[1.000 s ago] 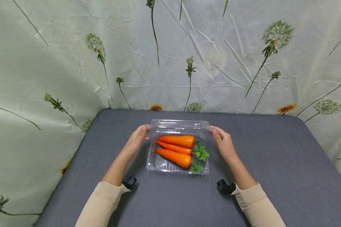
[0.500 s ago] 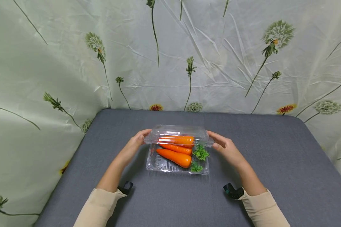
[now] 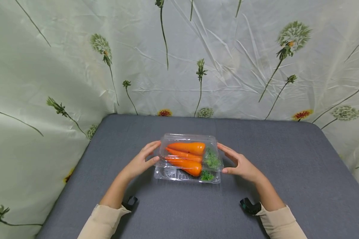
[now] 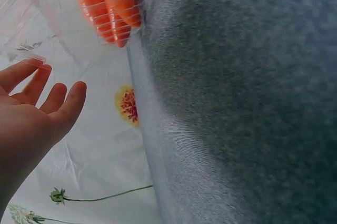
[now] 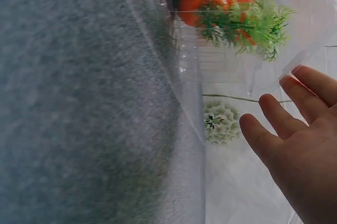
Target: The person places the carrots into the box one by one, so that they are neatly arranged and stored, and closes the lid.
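Note:
A clear plastic clamshell box [image 3: 179,177] stands on the dark grey table with three orange carrots [image 3: 185,154] inside. Green leafy tops [image 3: 207,175] lie at their right end. The box's transparent lid [image 3: 188,136] slants down over them, its front edge still apart from the base. My left hand [image 3: 141,161] is at the lid's left side, fingertips and thumb touching the edge. At the right side my right hand [image 3: 239,164] touches it likewise. Both wrist views show long, mostly straight fingers against the clear plastic, the left [image 4: 31,103] and the right [image 5: 300,129].
The grey cloth-covered table [image 3: 185,212] extends around the box. Behind and to the left hangs a pale curtain [image 3: 179,66] printed with dandelions. Black wrist cameras [image 3: 130,203] sit at both cuffs.
The lid has swung from standing up at the back, down and toward me over the carrots. Both hands have come nearer along its sides, with fingers spreading from a pinch to a wider, straighter touch.

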`<state>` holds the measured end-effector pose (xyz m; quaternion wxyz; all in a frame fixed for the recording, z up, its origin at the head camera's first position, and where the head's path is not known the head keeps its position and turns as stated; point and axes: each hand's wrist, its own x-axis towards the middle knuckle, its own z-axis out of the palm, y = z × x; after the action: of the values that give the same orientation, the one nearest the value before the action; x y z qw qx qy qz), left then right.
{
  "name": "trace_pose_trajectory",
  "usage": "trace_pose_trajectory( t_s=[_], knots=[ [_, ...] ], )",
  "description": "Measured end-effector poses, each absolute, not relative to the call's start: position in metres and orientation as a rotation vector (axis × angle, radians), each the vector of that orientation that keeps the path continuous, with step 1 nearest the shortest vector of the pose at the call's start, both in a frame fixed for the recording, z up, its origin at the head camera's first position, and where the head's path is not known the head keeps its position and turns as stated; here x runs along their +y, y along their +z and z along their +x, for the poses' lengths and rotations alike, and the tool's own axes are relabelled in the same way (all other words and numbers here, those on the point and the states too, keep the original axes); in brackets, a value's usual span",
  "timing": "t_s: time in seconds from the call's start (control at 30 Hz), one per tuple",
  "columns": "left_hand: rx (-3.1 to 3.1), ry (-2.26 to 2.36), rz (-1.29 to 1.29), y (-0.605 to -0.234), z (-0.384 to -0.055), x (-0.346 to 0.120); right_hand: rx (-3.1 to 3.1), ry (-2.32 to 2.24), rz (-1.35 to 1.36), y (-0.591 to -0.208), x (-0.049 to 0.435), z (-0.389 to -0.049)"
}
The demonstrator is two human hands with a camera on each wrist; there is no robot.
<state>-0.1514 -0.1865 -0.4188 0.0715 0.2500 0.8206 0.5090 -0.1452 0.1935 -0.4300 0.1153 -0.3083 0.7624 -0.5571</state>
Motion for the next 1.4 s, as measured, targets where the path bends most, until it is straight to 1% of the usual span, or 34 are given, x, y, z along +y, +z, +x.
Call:
trace_pose_trajectory(
  t_s=[0.27, 0.33, 0.5, 0.57, 0.83, 1.03, 1.3, 1.4],
  knots=[
    [2.566, 1.334, 0.692, -0.42, -0.145, -0.184, 2.276, -1.589, -0.916, -0.439, 0.195, -0.143],
    [2.573, 1.322, 0.685, -0.416, -0.142, -0.181, 2.293, -1.574, -0.902, -0.439, 0.194, -0.141],
    [2.611, 1.277, 0.698, -0.42, -0.14, -0.181, 2.364, -1.514, -0.867, -0.441, 0.192, -0.137],
    [2.624, 1.264, 0.714, -0.427, -0.142, -0.183, 2.384, -1.493, -0.854, -0.442, 0.191, -0.135],
    [2.597, 1.275, 0.733, -0.432, -0.141, -0.186, 2.429, -1.459, -0.796, -0.442, 0.187, -0.13],
    [2.501, 1.352, 0.711, -0.435, -0.143, -0.189, 2.456, -1.53, -0.756, -0.445, 0.181, -0.125],
    [2.334, 1.399, 0.593, -0.433, -0.139, -0.193, 2.475, -1.566, -0.624, -0.445, 0.176, -0.118],
    [2.242, 1.447, 0.557, -0.433, -0.138, -0.193, 2.383, -1.595, -0.573, -0.444, 0.175, -0.117]
  ],
)
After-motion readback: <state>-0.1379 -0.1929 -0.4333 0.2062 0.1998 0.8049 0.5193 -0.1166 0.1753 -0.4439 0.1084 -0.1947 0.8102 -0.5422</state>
